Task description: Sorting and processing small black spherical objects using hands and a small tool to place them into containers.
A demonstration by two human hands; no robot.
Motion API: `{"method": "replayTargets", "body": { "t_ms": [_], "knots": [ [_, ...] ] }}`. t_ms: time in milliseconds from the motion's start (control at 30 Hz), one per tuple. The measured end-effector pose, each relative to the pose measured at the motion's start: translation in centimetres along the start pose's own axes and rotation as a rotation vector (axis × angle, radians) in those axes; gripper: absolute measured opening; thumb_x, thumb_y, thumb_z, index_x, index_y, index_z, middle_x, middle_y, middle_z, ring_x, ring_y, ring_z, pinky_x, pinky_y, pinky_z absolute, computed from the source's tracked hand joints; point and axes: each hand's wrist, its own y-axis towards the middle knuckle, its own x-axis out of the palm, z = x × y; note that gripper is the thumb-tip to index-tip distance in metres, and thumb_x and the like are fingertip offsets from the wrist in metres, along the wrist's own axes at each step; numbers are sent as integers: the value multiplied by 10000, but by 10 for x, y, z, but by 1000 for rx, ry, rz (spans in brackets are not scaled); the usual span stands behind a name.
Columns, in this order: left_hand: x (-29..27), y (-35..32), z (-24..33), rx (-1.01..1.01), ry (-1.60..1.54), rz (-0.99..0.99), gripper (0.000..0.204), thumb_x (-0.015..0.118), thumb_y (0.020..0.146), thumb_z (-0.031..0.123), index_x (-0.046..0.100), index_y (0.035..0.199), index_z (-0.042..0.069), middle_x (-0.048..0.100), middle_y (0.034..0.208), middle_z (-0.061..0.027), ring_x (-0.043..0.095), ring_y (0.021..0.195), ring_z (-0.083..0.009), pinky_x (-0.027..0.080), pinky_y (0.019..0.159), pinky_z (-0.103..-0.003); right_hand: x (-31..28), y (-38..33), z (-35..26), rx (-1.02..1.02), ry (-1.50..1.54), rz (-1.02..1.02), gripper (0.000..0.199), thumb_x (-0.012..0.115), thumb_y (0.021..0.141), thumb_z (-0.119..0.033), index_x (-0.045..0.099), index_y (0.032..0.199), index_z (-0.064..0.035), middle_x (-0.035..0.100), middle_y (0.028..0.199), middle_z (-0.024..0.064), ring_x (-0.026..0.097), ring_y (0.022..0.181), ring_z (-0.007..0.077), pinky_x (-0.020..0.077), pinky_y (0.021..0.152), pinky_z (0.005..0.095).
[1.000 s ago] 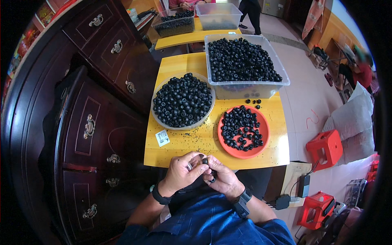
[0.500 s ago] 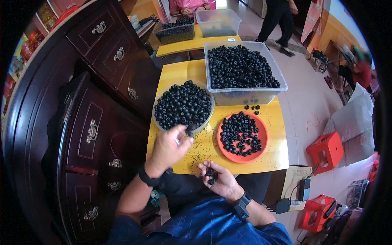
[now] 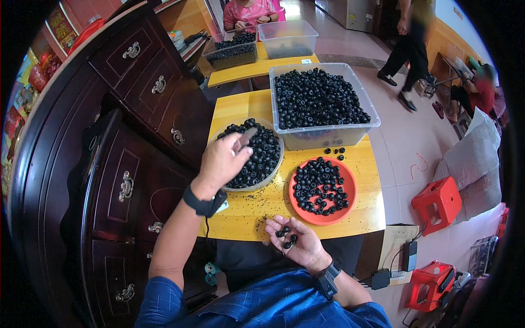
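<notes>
My left hand (image 3: 220, 159) is over a round, clear-rimmed bowl (image 3: 280, 164) heaped with small black round caps (image 3: 261, 148). Its thumb and fingers are apart, the fingertips blurred by motion, and I see no cap between them. Palm up by the table's near edge, my right hand (image 3: 304, 247) cups several of the same black caps (image 3: 287, 236), its fingers loosely curled. To the right of the bowl, a red-orange plate (image 3: 324, 220) carries a spread of these caps. Behind it stands a large clear plastic bin (image 3: 322, 136) full of them.
Loose caps (image 3: 334, 150) and black crumbs lie on the yellow table (image 3: 246, 218). A dark wooden cabinet (image 3: 136, 136) stands close on the left, with red stools (image 3: 437, 205) to the right. Across the table ahead, a person in pink (image 3: 250, 13) sits behind two more bins; another person walks by.
My left hand has moved up and away over the bowl; the dark piece at its fingertips no longer shows. My right hand has opened a little. The walking person has moved right.
</notes>
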Motion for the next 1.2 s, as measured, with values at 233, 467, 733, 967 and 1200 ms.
{"method": "replayTargets", "body": {
  "t_ms": [233,467,733,967,1200],
  "knots": [
    [1,-99,49,-63,-169,-283,224,718,861,219,687,1024,69,669,696,-112,669,617,-288,503,556,-388,6,4,0,33,-117,-6,409,410,1057,-302,526,1314,-5,569,1357,156,570,1233,274,469,1034,405],
    [51,-163,48,2,35,-383,292,753,820,254,676,1059,105,670,684,-69,674,617,-278,519,561,-398,0,11,8,22,-207,-91,393,394,1059,-242,546,1307,23,575,1346,152,565,1221,253,440,1071,369],
    [58,-164,43,-41,-208,-206,262,770,808,210,691,1027,91,667,678,-68,676,610,-253,515,552,-372,-11,10,7,-12,-173,-59,325,441,1044,-192,563,1276,1,630,1229,125,624,1100,223,510,969,358],
    [45,-161,43,-11,-30,-338,292,758,819,245,680,1070,118,687,712,-53,678,630,-264,524,572,-382,-19,11,7,10,-453,-23,115,586,986,-146,623,1093,-125,676,951,-14,626,764,49,503,625,190],
    [43,-165,46,-115,-253,-194,291,807,788,124,680,1042,58,623,649,-34,596,549,-144,481,536,-295,-20,13,6,44,-384,-33,112,590,988,-146,609,1080,-87,664,981,20,605,775,89,465,644,210]
  ]
}}
